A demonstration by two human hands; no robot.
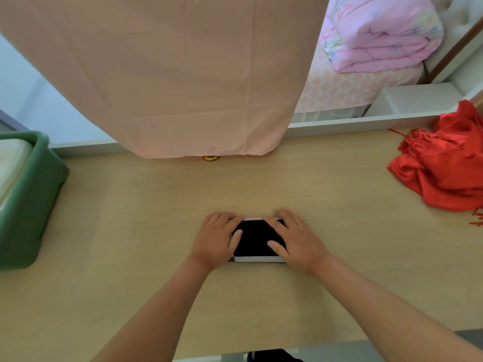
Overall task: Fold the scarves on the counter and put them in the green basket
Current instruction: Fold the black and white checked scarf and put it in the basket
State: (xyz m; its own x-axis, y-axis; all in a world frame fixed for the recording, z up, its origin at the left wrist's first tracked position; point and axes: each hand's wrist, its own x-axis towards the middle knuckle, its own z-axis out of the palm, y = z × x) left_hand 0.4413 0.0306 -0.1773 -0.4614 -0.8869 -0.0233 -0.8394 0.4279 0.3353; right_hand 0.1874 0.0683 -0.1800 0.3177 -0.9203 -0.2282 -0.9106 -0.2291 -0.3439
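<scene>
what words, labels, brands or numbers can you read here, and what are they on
None: no text can be read anywhere in this view.
phone: screen black, nothing shown on it.
basket: no label on the sides in view.
quilt: printed pattern only, no letters.
red scarf: plain, no tag in view.

The tabletop (130, 231) is pale wood-grain, smooth and matt. The basket (31, 205) is green plastic with a dull sheen; the cream cloth (10, 163) in it looks ribbed. The red scarf (444, 173) is satiny cloth with a fringe. The pink sheet (183, 74) is thin, matt, creased cloth. The phone (257, 237) has a glossy black screen and silvery rim. The ring (211, 158) is shiny brass-coloured metal. The quilt (379, 35) is soft, puffy printed cloth.
</scene>
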